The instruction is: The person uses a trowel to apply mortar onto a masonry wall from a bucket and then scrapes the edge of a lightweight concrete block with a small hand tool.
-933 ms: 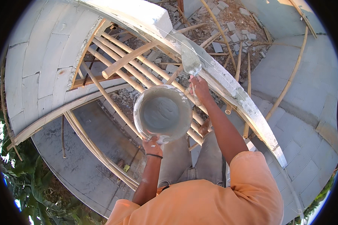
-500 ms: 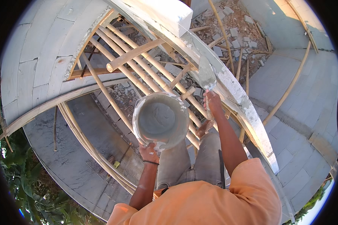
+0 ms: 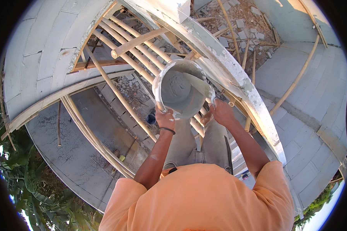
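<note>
A mortar-smeared bucket (image 3: 189, 109) is held out in front of me, with its mouth facing up toward me. Wet grey mortar (image 3: 177, 85) lies inside it. My left hand (image 3: 165, 118) is closed on the bucket's near left rim. On the other side, my right hand (image 3: 222, 112) grips the handle of a trowel (image 3: 201, 85). The trowel's blade reaches over the right rim into the bucket, its tip toward the mortar. How much of the tip is sunk in the mortar, I cannot tell.
Right of the bucket runs a narrow wall top (image 3: 235, 79) with patchy mortar, bearing a white block (image 3: 173, 9). Bamboo poles (image 3: 137, 57) cross the gap below, over rubble. A sawn pole (image 3: 140, 42) lies across them. Block walls (image 3: 42, 69) stand left and right.
The bucket has moved up and right in my left hand, toward the wall. My right hand has brought the trowel from the wall top down into the bucket.
</note>
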A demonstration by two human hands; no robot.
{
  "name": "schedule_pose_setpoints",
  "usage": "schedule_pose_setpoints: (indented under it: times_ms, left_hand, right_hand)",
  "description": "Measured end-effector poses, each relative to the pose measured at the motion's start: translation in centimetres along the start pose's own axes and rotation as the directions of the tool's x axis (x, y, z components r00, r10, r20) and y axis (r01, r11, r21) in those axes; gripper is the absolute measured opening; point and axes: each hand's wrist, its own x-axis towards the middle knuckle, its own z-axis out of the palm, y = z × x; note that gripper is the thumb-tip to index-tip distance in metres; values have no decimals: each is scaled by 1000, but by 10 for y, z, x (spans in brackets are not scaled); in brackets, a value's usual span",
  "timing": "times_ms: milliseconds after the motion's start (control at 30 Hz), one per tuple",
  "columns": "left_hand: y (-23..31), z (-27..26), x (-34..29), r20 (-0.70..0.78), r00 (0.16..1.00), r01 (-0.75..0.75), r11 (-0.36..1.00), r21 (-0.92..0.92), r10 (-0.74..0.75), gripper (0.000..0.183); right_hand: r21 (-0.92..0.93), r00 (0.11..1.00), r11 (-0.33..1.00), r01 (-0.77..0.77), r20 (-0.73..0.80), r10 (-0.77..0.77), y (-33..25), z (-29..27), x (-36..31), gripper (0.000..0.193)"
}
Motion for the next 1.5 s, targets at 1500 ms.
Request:
schedule_pose_setpoints:
  times_ms: [1500]
  left_hand:
    - [3, -8, 19, 66, 940, 333, 942, 33, -334, 61]
  right_hand:
    - [380, 592, 855, -352, -618, 518, 91, 65, 94, 35]
